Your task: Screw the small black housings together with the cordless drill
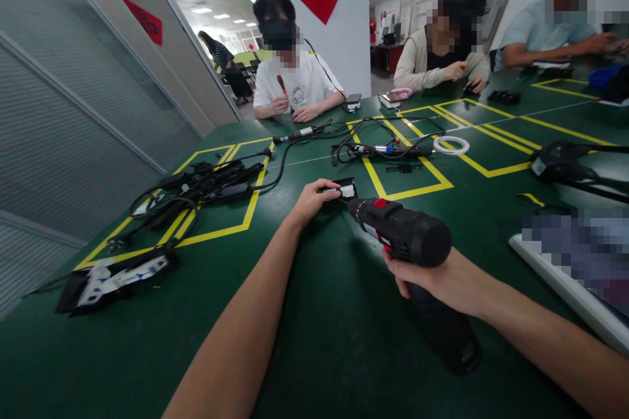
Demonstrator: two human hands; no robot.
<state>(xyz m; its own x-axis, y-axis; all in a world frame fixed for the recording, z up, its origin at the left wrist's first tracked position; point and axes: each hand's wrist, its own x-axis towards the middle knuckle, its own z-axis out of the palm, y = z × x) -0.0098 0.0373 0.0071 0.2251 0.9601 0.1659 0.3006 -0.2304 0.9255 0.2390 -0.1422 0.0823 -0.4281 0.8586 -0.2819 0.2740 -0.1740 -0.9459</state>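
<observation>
While my left hand [314,200] pins small black box with white label [343,190] mid-table, right hand [432,278] grips black cordless drill with red switch [400,230], bit at box; fastening looks underway, unfinished.

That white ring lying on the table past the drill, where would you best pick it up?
Pinch the white ring across its thin near rim, coming straight down from above. It lies flat on the green table with an open middle, leaving room for a finger inside.
</observation>
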